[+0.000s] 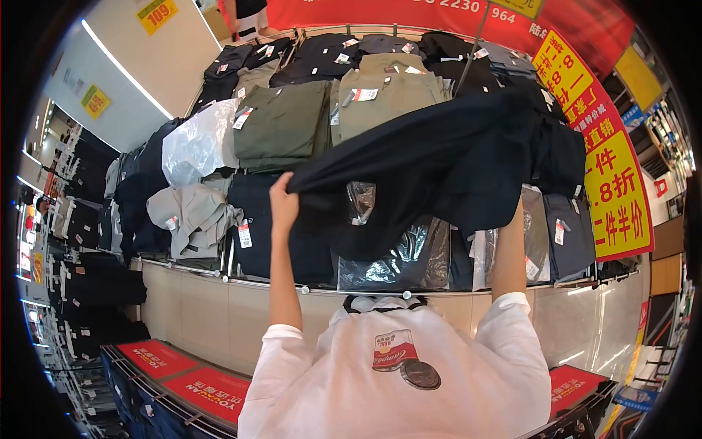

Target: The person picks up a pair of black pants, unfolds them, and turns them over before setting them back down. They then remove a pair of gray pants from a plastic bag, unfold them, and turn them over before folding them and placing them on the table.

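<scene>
Black trousers (417, 164) are stretched slantwise above the display, rising from left to right. At their lower left end, my left hand (283, 203) is closed on the edge of the cloth. My right forearm (510, 252) reaches up beneath the right part of the trousers, and the cloth covers my right hand, so its fingers are hidden. Below the trousers lies a dark garment in a clear plastic bag (398, 263). Left of my left hand are dark folded trousers with a white tag (244, 233) and a crumpled light grey garment (191, 219).
Folded olive trousers (281, 121) and khaki trousers (380, 102) lie behind, among several dark stacks. A plastic-wrapped garment (197, 150) is at left. A red and yellow sign (614, 183) borders the right side. A thin metal pole (474, 51) stands at the back.
</scene>
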A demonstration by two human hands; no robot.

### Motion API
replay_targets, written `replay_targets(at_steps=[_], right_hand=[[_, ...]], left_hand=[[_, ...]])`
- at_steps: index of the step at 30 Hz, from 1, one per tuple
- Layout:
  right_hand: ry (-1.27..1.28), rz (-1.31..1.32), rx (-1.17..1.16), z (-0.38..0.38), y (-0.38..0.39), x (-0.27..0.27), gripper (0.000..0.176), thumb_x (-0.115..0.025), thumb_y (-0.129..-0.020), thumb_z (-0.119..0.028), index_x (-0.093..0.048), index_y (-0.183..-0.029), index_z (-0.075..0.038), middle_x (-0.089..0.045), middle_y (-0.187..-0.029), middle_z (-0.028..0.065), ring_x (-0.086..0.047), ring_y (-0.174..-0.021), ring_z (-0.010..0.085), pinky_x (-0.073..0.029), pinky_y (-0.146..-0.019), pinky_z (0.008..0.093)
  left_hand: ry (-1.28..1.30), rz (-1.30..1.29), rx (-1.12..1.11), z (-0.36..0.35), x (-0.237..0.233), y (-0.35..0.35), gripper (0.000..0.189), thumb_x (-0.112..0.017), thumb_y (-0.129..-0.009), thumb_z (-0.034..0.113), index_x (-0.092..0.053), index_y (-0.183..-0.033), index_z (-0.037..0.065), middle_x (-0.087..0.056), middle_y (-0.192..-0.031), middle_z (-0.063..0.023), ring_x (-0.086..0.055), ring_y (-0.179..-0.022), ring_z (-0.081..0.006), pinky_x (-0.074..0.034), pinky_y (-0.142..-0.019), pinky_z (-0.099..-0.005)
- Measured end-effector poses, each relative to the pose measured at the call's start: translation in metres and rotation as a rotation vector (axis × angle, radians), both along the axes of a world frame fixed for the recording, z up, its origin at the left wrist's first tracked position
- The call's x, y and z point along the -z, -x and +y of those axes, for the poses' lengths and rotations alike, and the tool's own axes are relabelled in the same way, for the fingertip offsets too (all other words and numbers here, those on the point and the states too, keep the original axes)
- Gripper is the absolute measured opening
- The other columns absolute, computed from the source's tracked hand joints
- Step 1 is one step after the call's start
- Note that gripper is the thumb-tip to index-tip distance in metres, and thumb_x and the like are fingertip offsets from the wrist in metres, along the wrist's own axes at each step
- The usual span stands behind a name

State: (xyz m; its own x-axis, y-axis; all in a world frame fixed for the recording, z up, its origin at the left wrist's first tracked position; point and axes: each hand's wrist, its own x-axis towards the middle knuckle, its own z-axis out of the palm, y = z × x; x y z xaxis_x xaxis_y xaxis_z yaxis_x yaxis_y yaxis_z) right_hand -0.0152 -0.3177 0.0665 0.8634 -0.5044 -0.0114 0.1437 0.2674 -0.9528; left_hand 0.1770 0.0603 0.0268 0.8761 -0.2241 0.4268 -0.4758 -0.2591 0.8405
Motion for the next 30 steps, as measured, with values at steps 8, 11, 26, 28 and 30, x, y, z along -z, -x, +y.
replay_targets(at_steps=[8,11,26,28,30], right_hand=[[-0.081,-0.012,-0.04,0.025,-0.018,-0.014,0.032,-0.051,-0.085,-0.002,-0.041,-0.116,-0.001,-0.054,-0.107,0.0096,-0.054,-0.097,0.0152,-0.044,-0.084,0.0281],[-0.112,-0.013,-0.046,0.029,-0.021,-0.018,0.032,-0.051,-0.086,-0.003,-0.041,-0.116,-0.002,-0.054,-0.107,0.0096,-0.054,-0.097,0.0151,-0.044,-0.084,0.0281],[-0.276,-0.028,-0.093,0.111,-0.039,-0.034,0.031,-0.05,-0.087,-0.006,-0.04,-0.116,-0.002,-0.054,-0.107,0.0093,-0.055,-0.095,0.0145,-0.046,-0.081,0.0282],[0.037,-0.086,-0.112,0.137,-0.034,-0.047,0.024,-0.049,-0.089,-0.012,-0.045,-0.11,-0.001,-0.056,-0.101,0.0088,-0.056,-0.089,0.0128,-0.049,-0.075,0.0272],[0.133,-0.056,-0.138,0.15,-0.027,-0.066,0.02,-0.052,-0.087,-0.01,-0.051,-0.104,0.0,-0.058,-0.097,0.0074,-0.056,-0.089,0.0107,-0.048,-0.073,0.0245]], left_hand=[[-0.074,-0.094,-0.019,0.003,-0.091,0.002,0.036,-0.041,-0.064,-0.011,-0.058,-0.095,-0.007,-0.064,-0.08,-0.0115,-0.059,-0.079,-0.0139,-0.044,-0.075,-0.024],[-0.029,-0.059,0.009,0.002,-0.079,0.001,0.03,-0.048,-0.068,-0.009,-0.059,-0.095,-0.006,-0.064,-0.08,-0.0112,-0.058,-0.079,-0.0128,-0.044,-0.075,-0.0242],[-0.338,-0.083,0.384,-0.107,-0.031,0.116,0.119,-0.083,-0.055,0.018,-0.002,-0.139,-0.005,-0.022,-0.139,-0.025,-0.024,-0.131,-0.0352,-0.021,-0.108,-0.0387],[-0.154,-0.057,0.334,-0.114,-0.018,0.115,0.112,-0.079,-0.06,0.015,-0.002,-0.139,-0.005,-0.029,-0.136,-0.0249,-0.032,-0.127,-0.0338,-0.025,-0.106,-0.0373],[0.032,-0.031,0.286,-0.117,-0.022,0.115,0.106,-0.075,-0.064,0.012,-0.002,-0.139,-0.005,-0.035,-0.133,-0.0249,-0.039,-0.123,-0.0324,-0.03,-0.103,-0.0359]])
